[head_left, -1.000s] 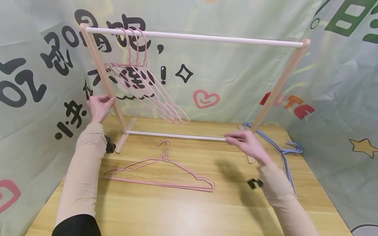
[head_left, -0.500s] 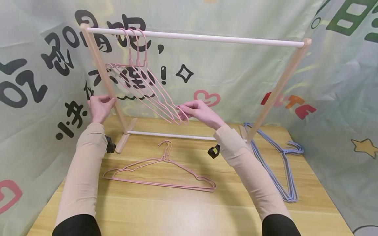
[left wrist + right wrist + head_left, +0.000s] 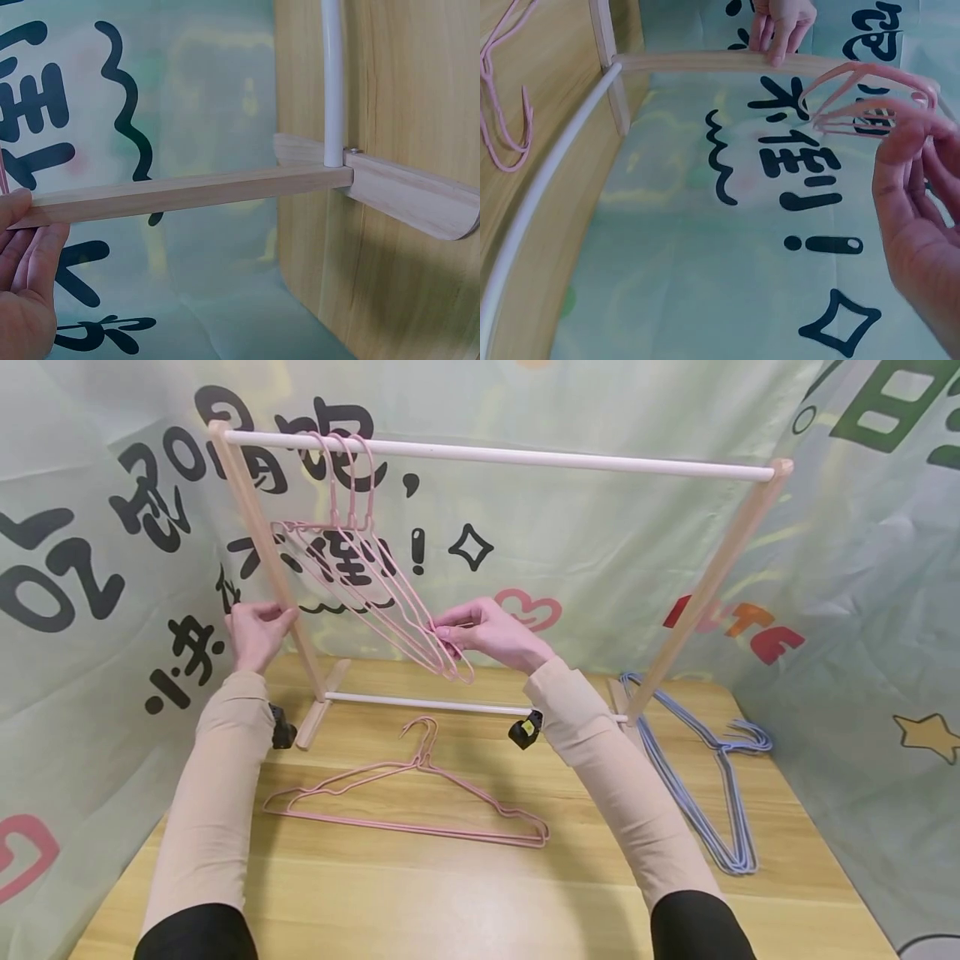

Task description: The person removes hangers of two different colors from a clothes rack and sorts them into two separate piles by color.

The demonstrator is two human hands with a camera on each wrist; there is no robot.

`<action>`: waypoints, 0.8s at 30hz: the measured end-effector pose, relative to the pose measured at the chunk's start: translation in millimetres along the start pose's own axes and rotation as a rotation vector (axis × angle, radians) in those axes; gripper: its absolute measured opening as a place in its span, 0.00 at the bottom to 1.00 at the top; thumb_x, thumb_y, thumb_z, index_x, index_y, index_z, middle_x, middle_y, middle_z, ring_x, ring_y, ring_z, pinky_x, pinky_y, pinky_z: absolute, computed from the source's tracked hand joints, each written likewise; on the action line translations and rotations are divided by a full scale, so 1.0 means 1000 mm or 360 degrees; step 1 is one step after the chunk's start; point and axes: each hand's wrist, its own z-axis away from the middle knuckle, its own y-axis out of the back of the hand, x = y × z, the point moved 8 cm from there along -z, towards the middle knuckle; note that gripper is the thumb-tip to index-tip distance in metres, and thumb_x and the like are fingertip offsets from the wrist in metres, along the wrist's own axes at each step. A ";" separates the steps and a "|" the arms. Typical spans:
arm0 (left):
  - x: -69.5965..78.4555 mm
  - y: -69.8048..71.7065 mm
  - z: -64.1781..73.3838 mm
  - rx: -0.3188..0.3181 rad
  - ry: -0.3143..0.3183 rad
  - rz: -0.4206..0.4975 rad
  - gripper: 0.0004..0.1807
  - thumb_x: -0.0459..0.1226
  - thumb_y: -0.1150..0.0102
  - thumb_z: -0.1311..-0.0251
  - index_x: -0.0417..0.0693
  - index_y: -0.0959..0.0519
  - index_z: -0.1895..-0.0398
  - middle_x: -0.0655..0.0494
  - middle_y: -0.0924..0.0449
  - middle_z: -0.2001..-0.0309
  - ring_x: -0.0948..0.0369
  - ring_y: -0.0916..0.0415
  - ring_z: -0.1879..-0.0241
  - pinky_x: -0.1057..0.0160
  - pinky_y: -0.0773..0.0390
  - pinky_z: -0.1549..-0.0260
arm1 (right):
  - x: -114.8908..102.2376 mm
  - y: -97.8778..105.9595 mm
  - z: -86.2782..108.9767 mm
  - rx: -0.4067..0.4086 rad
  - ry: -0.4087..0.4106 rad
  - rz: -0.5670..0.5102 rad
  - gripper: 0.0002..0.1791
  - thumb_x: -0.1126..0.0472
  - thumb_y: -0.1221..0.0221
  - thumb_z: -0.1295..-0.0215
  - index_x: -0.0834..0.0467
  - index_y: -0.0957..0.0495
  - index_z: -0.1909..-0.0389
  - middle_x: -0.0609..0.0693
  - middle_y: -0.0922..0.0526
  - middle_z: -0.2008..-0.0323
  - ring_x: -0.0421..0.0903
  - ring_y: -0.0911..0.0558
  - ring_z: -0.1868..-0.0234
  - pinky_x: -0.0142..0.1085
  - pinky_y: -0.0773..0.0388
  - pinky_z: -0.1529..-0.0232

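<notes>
Several pink wire hangers (image 3: 371, 485) hang by their hooks near the left end of the rack's white top rail (image 3: 525, 457). My right hand (image 3: 495, 631) pinches their lower right corner between thumb and fingers; in the right wrist view, that hand (image 3: 922, 202) holds the bunched pink wires (image 3: 870, 71). At the left wooden upright (image 3: 251, 510), my left hand (image 3: 258, 635) grips the post partway up. The left wrist view has thumb and fingers of this hand (image 3: 30, 277) on either side of the post (image 3: 187, 193).
On the wooden table (image 3: 420, 902), two pink hangers (image 3: 412, 829) lie overlapped in front of the rack. Blue hangers (image 3: 738, 827) lie stacked by the right upright (image 3: 705, 581). A lower white bar (image 3: 435, 702) joins the rack's feet. Printed cloth (image 3: 600, 552) stands behind.
My right hand has gone from near the lower bar up and left to the hanging pink hangers, whose lower corners have shifted slightly left and closer together. My left hand stays on the post.
</notes>
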 end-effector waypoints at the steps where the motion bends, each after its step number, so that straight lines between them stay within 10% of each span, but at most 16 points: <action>1: 0.000 0.000 0.000 0.0003 -0.0002 0.0007 0.21 0.43 0.34 0.37 0.43 0.17 0.44 0.40 0.17 0.47 0.85 0.31 0.75 0.76 0.29 0.62 | -0.001 0.000 0.000 0.0011 -0.0010 -0.0029 0.16 0.68 0.43 0.29 0.70 0.20 0.45 0.48 0.12 0.68 0.41 0.19 0.70 0.35 0.20 0.55; 24: -0.002 0.002 -0.001 0.0015 -0.0011 -0.0002 0.20 0.44 0.33 0.38 0.43 0.16 0.46 0.45 0.14 0.51 0.82 0.30 0.72 0.75 0.30 0.61 | -0.005 0.012 0.008 0.0245 0.0025 -0.0086 0.15 0.75 0.42 0.35 0.78 0.21 0.49 0.48 0.11 0.72 0.38 0.22 0.80 0.29 0.25 0.74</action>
